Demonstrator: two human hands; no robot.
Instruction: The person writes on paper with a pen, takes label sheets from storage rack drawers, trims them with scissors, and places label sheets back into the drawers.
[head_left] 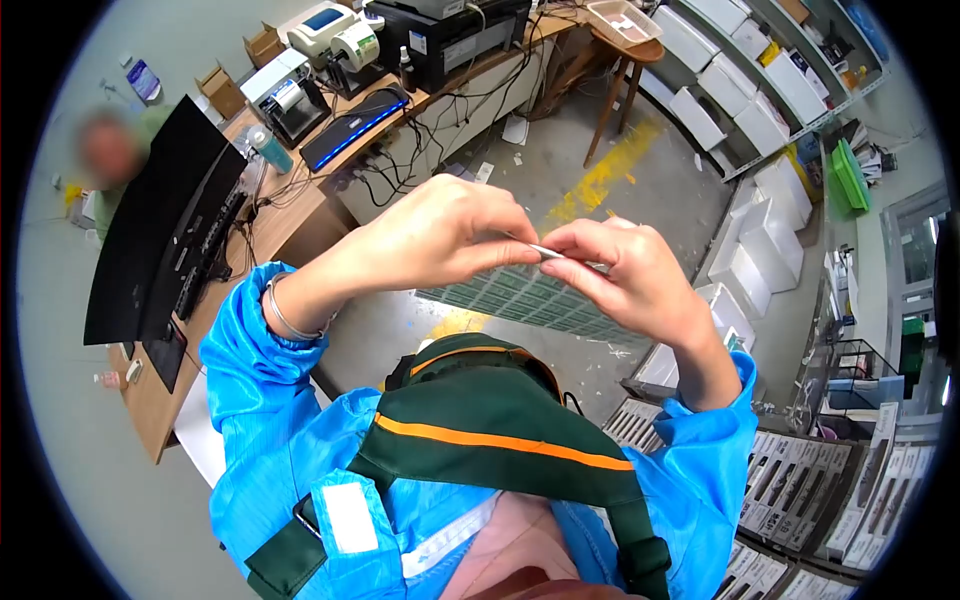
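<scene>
Grey floor [690, 200] with a yellow stripe [605, 175] spreads beyond the hands. A thin white strip [547, 253] sits between the nearly meeting fingertips of the left hand [445, 235] and right hand [640, 275], both apparently pinching it. Its long axis runs from hand to hand, dipping slightly rightward; which end leads, I cannot tell. The step looks like two-handed fingering of the strip; the next move would call for a steady, light pinch. Below the hands, a green gridded sheet [530, 303] stretches sideways, its link to the strip unclear. Farther out, a lit keyboard [355, 128] lies beyond the left hand, a curved monitor [140, 240] left of it.
</scene>
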